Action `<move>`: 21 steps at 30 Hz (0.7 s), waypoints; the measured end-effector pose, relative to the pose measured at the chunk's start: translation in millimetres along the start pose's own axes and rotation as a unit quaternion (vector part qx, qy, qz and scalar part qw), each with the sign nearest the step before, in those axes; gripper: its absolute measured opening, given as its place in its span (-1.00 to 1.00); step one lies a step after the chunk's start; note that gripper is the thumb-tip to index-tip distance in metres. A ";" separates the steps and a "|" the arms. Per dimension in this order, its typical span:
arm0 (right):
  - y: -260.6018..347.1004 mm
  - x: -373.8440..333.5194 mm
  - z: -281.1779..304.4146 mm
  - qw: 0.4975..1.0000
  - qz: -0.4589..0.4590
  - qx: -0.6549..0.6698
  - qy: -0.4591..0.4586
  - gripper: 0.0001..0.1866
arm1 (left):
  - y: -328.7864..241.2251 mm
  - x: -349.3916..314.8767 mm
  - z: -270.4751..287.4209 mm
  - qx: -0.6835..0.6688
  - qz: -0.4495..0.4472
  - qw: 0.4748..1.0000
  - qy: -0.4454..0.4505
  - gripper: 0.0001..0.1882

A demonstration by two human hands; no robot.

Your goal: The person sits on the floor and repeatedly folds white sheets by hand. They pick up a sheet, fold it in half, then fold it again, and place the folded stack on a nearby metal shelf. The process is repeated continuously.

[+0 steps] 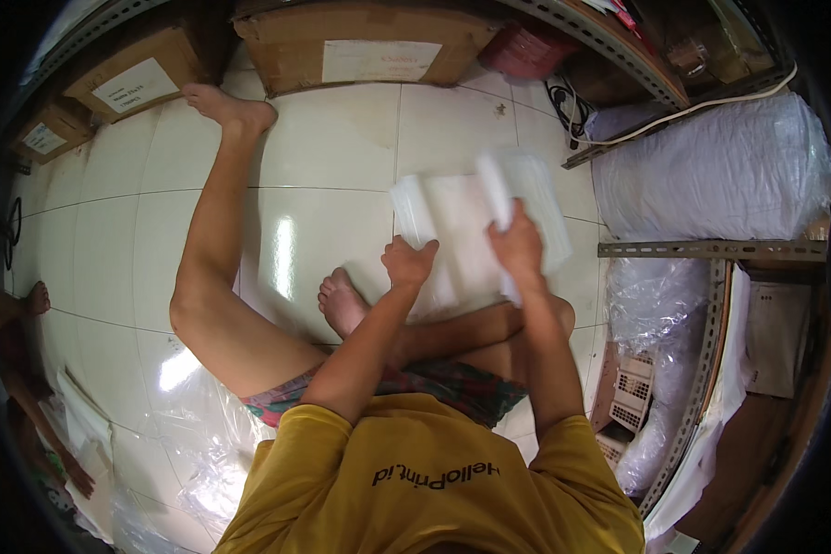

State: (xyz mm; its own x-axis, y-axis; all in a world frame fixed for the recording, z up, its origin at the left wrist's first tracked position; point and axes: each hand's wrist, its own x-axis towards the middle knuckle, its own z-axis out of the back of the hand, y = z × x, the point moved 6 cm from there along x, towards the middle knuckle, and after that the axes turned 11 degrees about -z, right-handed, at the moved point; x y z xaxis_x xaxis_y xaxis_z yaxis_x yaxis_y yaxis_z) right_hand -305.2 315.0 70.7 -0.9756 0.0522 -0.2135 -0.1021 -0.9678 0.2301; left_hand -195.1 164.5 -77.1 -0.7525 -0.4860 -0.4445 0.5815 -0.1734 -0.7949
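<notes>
White, partly see-through sheets [460, 208], plastic-like and smeared by motion, lie on the tiles in front of my crossed leg. My left hand [409, 261] is closed at their left edge, thumb along the sheet and fingers curled. A folded white strip [494, 185] stands up from the right part, and my right hand [517, 242] grips it with the fingers wrapped round. Blur hides the exact kind of sheet and its layers.
Cardboard boxes [286, 46] line the far side. On the right, metal shelving [711, 249] carries a large wrapped white roll [711, 166], with clear plastic [656, 300] and beige baskets [632, 388] below. Crumpled clear plastic [217, 462] lies at lower left, near another person's hand [81, 480].
</notes>
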 end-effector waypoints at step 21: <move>13.3 -16.5 -71.4 0.942 0.079 0.143 0.292 0.18 | -60.1 -30.1 4.2 -0.465 0.045 0.797 0.384 -0.15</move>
State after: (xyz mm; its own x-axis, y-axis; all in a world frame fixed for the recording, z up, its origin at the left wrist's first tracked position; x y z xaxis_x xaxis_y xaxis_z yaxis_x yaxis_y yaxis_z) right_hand -276.6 283.7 9.6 -0.7176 -0.3129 -0.6222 -0.0942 -0.8415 0.5319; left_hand -206.1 186.0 -14.2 -0.8953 0.2682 -0.3558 0.4325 0.7151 -0.5492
